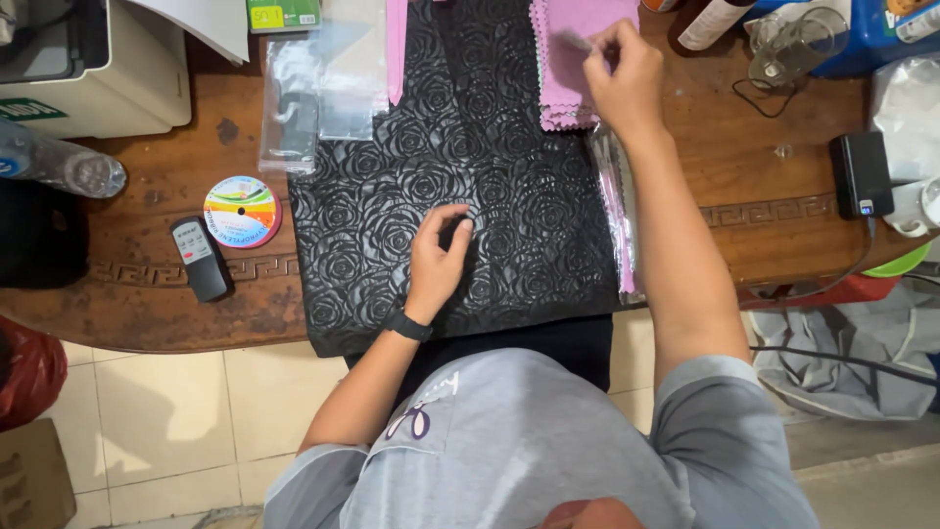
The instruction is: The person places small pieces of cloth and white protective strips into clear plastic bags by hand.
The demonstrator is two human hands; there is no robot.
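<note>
A right hand (622,73) pinched the top pink cloth square of a stack (573,59) at the far edge of a black rose-embossed mat (470,186); the left hand (438,263) rested open at mat's centre, clear plastic sleeves (318,93) and a grey remote (200,258) lying off its left side.

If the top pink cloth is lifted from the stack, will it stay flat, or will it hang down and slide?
The pink cloth looks thin and light, so it probably droops when the right hand pinches it. Its zigzag edges and matte surface suggest little sliding. The stack may shift slightly on the black embossed mat.
</note>
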